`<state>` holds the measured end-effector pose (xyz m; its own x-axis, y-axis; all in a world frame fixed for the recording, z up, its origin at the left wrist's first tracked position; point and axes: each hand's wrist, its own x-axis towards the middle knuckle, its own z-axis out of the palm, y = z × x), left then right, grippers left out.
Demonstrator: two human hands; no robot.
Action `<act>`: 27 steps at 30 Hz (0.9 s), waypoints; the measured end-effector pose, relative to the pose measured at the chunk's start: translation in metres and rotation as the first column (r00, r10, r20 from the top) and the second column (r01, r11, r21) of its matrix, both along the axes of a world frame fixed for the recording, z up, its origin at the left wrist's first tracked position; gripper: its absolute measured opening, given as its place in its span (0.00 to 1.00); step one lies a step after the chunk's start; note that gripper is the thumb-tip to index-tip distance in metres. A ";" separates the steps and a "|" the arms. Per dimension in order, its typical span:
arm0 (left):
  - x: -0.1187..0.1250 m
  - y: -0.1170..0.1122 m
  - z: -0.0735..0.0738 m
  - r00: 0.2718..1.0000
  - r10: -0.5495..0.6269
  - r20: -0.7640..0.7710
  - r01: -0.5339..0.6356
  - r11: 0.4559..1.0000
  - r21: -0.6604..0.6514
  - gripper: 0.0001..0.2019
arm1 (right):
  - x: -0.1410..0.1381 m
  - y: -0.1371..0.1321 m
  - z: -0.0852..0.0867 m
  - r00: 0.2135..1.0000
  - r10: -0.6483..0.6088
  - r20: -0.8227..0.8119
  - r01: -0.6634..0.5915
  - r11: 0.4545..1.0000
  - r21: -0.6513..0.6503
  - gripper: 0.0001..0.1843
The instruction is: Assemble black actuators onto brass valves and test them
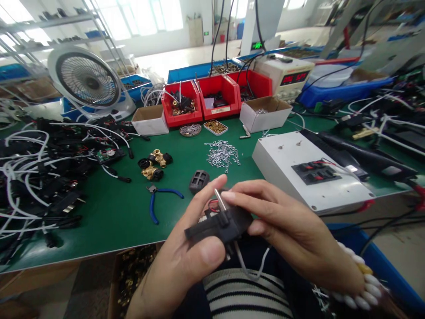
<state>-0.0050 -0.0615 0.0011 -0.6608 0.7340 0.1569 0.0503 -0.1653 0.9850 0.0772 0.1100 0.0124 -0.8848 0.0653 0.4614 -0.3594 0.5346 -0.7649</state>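
Observation:
A black plastic housing (212, 228) with a metal pin (219, 199), red wires and a grey cable (247, 271) is held in front of me, above my lap. My left hand (181, 252) grips its left side, thumb on the near face. The fingers of my right hand (292, 226) close on its right end, with the fingertips by the metal pin. Just beyond my hands lies a black ribbed block (199, 180). Blue-handled cutting pliers (153, 201) rest spread on the green table (116, 208), and brass fittings with black caps (154, 164) lie behind them.
Bent wire clips (223, 155) form a pile mid-table. A grey switch box (299, 164) stands at right. Black assemblies with white cables (43, 177) crowd the left. Red bins (217, 113), white cartons (151, 120), a fan (88, 84) and a power supply (282, 75) line the back.

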 end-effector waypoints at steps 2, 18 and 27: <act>-0.003 0.001 -0.003 1.000 -0.022 0.006 0.022 0.998 0.051 0.26 | 0.004 -0.004 -0.004 0.987 -0.162 -0.011 0.161 0.986 -0.047 0.21; 0.032 0.018 0.004 0.980 0.197 0.019 -0.197 0.973 0.118 0.22 | 0.029 -0.020 -0.011 0.927 -0.368 0.072 0.374 0.923 -0.092 0.09; 0.034 0.022 0.015 0.920 0.126 0.370 -0.185 0.975 0.127 0.17 | 0.033 -0.015 -0.013 0.929 -0.364 0.067 0.369 0.927 -0.075 0.10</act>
<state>0.0289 -0.0399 0.0156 -0.7978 0.6029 -0.0070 -0.2629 -0.3373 0.9039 0.1103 0.0947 -0.0005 -0.8137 0.4264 0.3951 -0.1106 0.5538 -0.8253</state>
